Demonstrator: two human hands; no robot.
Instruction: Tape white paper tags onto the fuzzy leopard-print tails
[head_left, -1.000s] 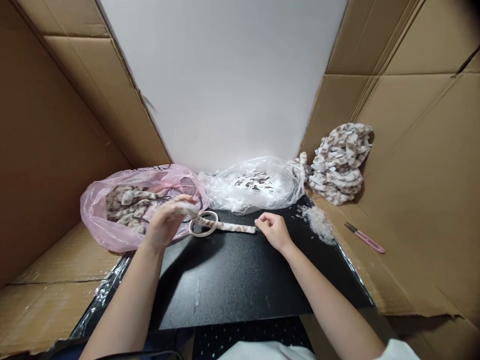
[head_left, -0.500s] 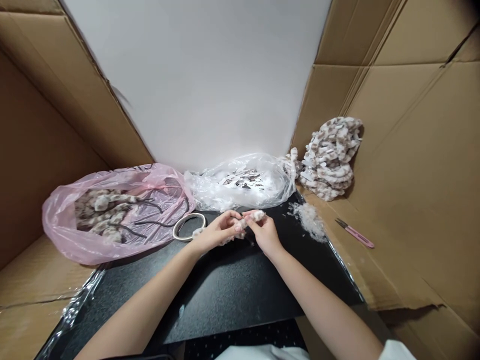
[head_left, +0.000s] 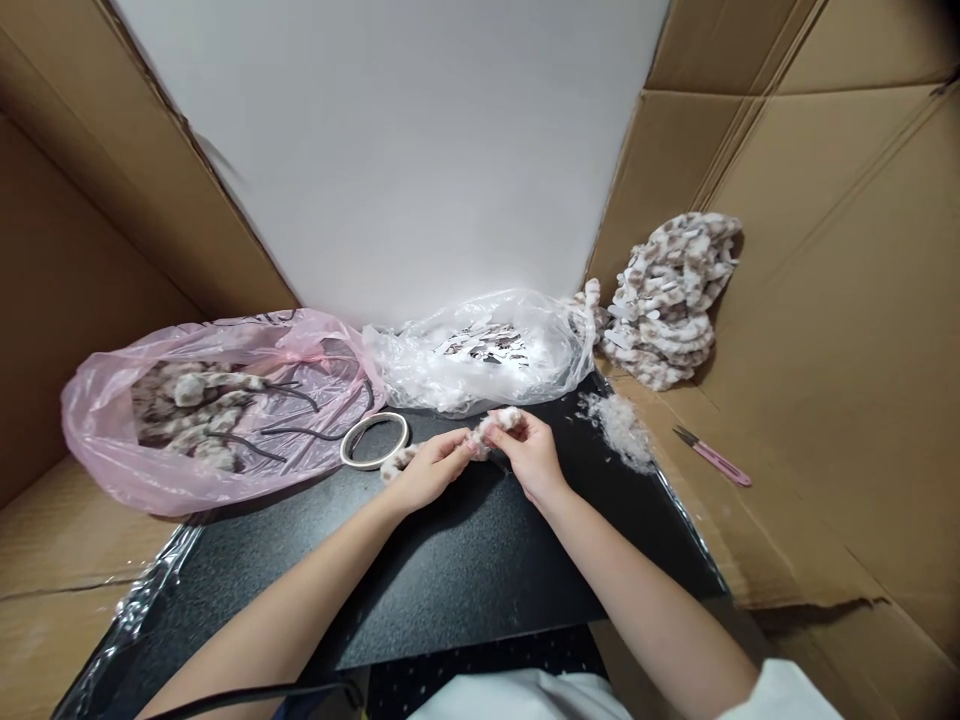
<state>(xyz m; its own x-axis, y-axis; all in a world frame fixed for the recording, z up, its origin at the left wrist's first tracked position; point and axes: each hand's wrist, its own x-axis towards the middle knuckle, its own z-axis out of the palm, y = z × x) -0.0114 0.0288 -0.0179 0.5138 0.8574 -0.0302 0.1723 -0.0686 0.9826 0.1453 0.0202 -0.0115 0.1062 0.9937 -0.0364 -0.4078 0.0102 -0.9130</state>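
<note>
A fluffy white-and-brown plush strip is pinched between both my hands above the black tabletop. My left hand closes on its lower left part, with fingertips near its middle. My right hand grips the upper right end, thumb and fingers pressed on the fur. Under and left of my left hand, more spotted plush pokes out on the table. Beside it lies a roll of cream tape. Part of the strip is hidden behind my fingers.
At left, a pink plastic bag holds spotted plush pieces and dark cords. A clear bag of white-and-brown scraps lies at the back. To the right are a plush heap, loose white fluff and pink thread snips on cardboard.
My hands have moved slightly apart, and more of the plush strip shows between them. The dark tip near my fingers no longer shows. The view has shifted a little.
</note>
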